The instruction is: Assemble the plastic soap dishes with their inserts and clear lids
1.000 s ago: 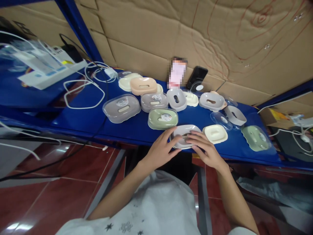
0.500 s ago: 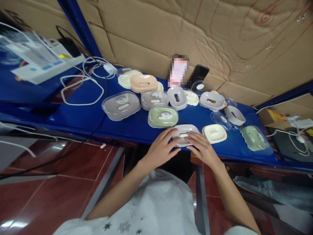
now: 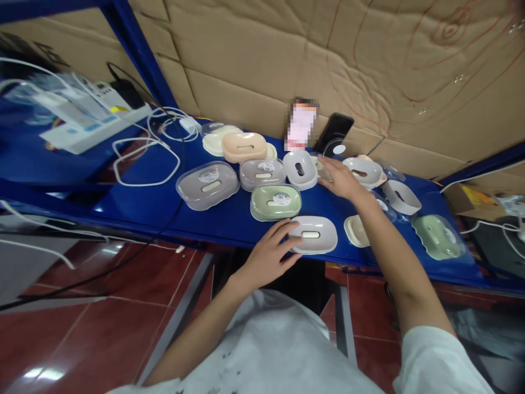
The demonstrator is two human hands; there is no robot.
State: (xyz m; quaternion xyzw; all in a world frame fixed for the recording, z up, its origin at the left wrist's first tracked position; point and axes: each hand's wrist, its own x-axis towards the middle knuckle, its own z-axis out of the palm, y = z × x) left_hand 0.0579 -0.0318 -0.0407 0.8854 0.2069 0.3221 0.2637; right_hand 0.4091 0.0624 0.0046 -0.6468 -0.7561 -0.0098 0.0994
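Observation:
At the blue table's front edge sits a light grey soap dish (image 3: 324,241) with a pale insert in its slot. My left hand (image 3: 268,254) grips the dish's left end, fingers over the rim and thumb at the front. Farther back, my right hand (image 3: 342,180) stretches out over a cream piece (image 3: 325,173) under a clear lid; its fingers are extended and partly cover that piece. Close to the left hand is a green soap dish (image 3: 262,203) with a clear, labelled lid. A cream base (image 3: 356,232) lies partly hidden behind my right forearm.
Grey lidded dishes (image 3: 213,189) and a peach dish (image 3: 245,148) stand left; several more dishes and a green lidded one (image 3: 437,238) are at right. Two phones lean on the cardboard (image 3: 246,65). A white cable (image 3: 145,161) and a power strip (image 3: 77,134) lie left.
My right hand has left the front grey dish and moved back and right to the cream piece. My left hand stays at the dish. The view has shifted slightly.

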